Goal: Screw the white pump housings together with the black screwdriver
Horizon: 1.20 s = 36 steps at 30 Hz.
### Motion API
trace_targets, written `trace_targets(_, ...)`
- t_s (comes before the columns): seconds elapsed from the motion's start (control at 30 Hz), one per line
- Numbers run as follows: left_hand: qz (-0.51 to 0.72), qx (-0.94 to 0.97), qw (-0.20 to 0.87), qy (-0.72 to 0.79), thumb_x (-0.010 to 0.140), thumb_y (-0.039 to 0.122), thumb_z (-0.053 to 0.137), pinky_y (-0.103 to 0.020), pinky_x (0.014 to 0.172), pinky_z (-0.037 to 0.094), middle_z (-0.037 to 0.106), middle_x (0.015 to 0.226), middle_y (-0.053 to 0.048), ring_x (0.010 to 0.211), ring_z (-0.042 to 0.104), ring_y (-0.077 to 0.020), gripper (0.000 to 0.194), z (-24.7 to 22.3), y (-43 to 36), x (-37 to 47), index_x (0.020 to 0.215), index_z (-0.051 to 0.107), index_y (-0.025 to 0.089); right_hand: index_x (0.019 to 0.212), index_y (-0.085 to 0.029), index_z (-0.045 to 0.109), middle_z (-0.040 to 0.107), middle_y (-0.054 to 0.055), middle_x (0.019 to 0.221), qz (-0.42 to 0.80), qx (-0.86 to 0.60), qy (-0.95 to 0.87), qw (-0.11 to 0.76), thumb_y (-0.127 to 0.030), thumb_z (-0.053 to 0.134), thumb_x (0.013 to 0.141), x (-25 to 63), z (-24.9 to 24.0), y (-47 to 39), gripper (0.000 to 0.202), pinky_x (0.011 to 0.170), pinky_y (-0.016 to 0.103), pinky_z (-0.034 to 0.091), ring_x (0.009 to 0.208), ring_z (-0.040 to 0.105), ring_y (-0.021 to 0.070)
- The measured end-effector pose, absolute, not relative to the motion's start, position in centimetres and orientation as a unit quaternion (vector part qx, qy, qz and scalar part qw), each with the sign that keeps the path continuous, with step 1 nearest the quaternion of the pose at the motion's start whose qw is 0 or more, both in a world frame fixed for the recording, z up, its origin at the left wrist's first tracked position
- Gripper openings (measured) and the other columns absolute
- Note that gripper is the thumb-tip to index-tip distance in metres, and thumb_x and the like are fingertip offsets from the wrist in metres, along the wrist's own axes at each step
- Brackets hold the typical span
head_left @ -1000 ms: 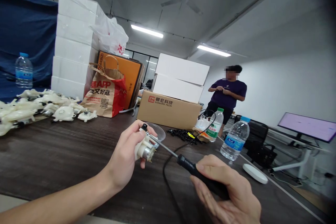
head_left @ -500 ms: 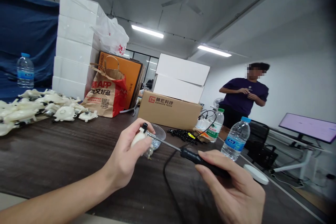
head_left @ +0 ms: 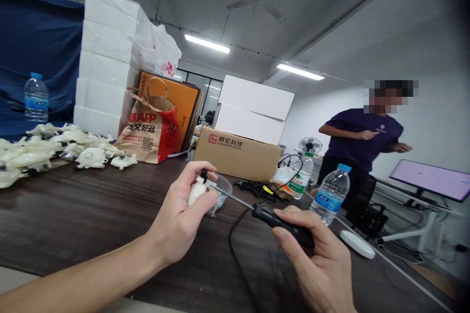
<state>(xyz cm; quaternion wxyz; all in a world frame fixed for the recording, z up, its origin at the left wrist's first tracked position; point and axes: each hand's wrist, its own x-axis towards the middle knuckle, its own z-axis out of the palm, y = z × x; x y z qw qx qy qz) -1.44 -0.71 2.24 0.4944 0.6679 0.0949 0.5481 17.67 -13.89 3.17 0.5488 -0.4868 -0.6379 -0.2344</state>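
Observation:
My left hand (head_left: 185,220) is closed around a white plastic part (head_left: 197,191) with a black piece (head_left: 203,174) on its top. Fingers hide much of that part. My right hand (head_left: 317,254) grips the black handle of a screwdriver (head_left: 264,215), whose metal shaft points left toward the part. The tip meets the part near the black piece; whether it sits in a screw is too small to tell. Behind my left hand stands a clear round tub (head_left: 224,187) with small shiny pieces, partly hidden.
Many white plastic parts (head_left: 91,157) lie piled at left. Black small parts (head_left: 253,188), a cardboard box (head_left: 235,154), a paper bag (head_left: 147,132), water bottles (head_left: 332,193) and a white lid (head_left: 357,244) stand around. A black cable (head_left: 232,244) crosses the table. A person (head_left: 363,132) stands beyond.
My right hand and the screwdriver have shifted slightly left. My left hand has tilted the white part a little. The person in the background has moved right and lowered a hand.

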Motion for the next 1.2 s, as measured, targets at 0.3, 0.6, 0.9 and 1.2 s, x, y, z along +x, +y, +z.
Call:
trace_targets(0.3,0.551,0.673,0.486,0.085,0.095,0.027,0.060,-0.018,0.048,0.034,0.057,0.093,0.005,0.058,0.040,-0.0059,0.013,2.3,-0.8,-1.5,0.108,0.057,0.029,0.094,-0.027,0.073,0.074,0.000,0.089,-0.207,-0.520,-0.620,0.550,-0.027,0.072,0.086,18.2,2.9,-13.5,0.009,0.069,0.023,0.057,0.078,0.072,0.0169)
trace_targets(0.6,0.538,0.701,0.461,0.088,0.097,0.032,0.058,-0.020,0.057,0.039,0.061,0.109,0.003,0.064,0.047,-0.0076,0.024,2.4,-0.7,-1.8,0.121,0.056,0.032,0.095,-0.024,0.071,0.071,0.001,0.080,-0.201,-0.541,-0.609,0.543,-0.031,0.069,0.087,18.4,2.8,-13.7,0.011,0.049,0.020,0.048,0.064,0.066,0.0157)
trace_targets(0.9,0.542,0.700,0.453,0.099,0.097,0.028,0.056,-0.021,0.055,0.035,0.053,0.083,0.005,0.059,0.041,-0.0076,0.008,2.6,-0.5,-1.6,0.105,0.056,0.026,0.096,-0.023,0.067,0.067,0.001,0.080,-0.163,-0.562,-0.597,0.549,-0.033,0.068,0.089,18.0,2.2,-13.7,0.012,0.055,0.022,0.051,0.067,0.065,0.0165)
trace_targets(1.2,0.571,0.691,0.430,0.107,0.097,0.027,0.056,-0.021,0.057,0.036,0.054,0.086,0.005,0.063,0.043,-0.0081,0.007,2.6,-0.4,-1.6,0.103,0.055,0.027,0.103,-0.022,0.063,0.069,0.002,0.081,0.010,-0.494,-0.604,0.625,-0.031,0.067,0.094,18.3,1.6,-13.3,0.014,0.059,0.022,0.055,0.064,0.065,0.0139)
